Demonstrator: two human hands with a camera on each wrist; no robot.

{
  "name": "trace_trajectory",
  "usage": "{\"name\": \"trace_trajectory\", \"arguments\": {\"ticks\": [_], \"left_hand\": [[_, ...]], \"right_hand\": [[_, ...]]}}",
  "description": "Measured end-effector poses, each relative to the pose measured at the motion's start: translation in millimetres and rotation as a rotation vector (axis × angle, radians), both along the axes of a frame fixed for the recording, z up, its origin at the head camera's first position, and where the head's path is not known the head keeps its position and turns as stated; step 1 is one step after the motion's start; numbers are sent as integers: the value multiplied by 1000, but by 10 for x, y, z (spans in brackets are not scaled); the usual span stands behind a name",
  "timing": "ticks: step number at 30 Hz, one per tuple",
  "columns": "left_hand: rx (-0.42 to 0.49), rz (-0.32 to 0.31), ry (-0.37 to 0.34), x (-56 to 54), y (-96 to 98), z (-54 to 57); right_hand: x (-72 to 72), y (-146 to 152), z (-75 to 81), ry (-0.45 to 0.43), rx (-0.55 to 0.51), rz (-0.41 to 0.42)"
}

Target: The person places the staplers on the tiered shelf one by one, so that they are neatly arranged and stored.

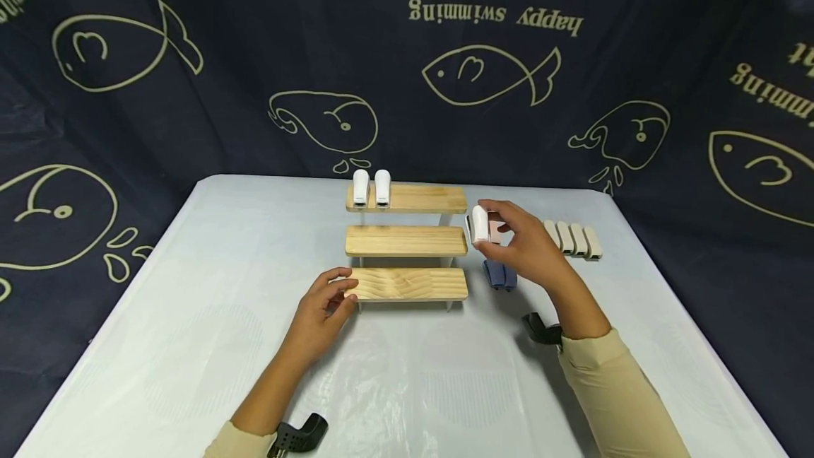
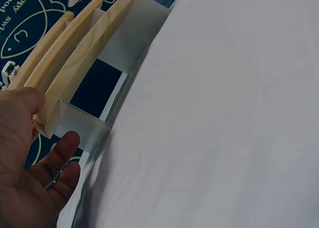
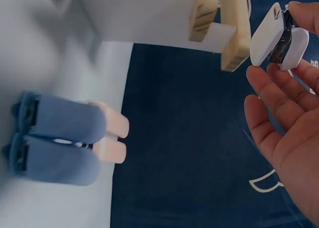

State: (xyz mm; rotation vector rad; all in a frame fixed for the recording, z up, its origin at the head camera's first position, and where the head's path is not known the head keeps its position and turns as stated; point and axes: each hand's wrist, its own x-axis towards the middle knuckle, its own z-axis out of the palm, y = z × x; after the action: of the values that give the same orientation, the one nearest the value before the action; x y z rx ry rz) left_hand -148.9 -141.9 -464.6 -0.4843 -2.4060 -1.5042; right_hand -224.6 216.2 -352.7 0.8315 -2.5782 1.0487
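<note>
My right hand pinches a small white stapler between thumb and fingers, raised just right of the three-step wooden display rack. In the right wrist view the held stapler shows a dark inner part. At the left end of the rack's lowest board, my left hand holds the edge with thumb and fingertips. The left wrist view shows the thumb against that board, other fingers spread below. Two white staplers stand side by side on the top board's left part.
Two blue staplers lie right of the rack, with pink ones behind them, partly hidden by my right hand. Farther right is a row of several cream staplers. A dark printed cloth hangs behind the white table.
</note>
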Motion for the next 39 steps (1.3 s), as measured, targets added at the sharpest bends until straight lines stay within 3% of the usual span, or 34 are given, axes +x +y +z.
{"name": "trace_trajectory", "arguments": {"ticks": [6, 20, 27, 39], "left_hand": [[-8, 6, 2, 0, -8, 4], [-17, 6, 28, -10, -23, -3], [-8, 1, 30, -22, -17, 0], [-15, 7, 23, -5, -8, -1]], "right_hand": [[-76, -103, 82, 29, -10, 24], [-258, -502, 247, -52, -11, 46], [-358, -723, 259, -147, -78, 67], [-466, -996, 227, -154, -68, 53]]}}
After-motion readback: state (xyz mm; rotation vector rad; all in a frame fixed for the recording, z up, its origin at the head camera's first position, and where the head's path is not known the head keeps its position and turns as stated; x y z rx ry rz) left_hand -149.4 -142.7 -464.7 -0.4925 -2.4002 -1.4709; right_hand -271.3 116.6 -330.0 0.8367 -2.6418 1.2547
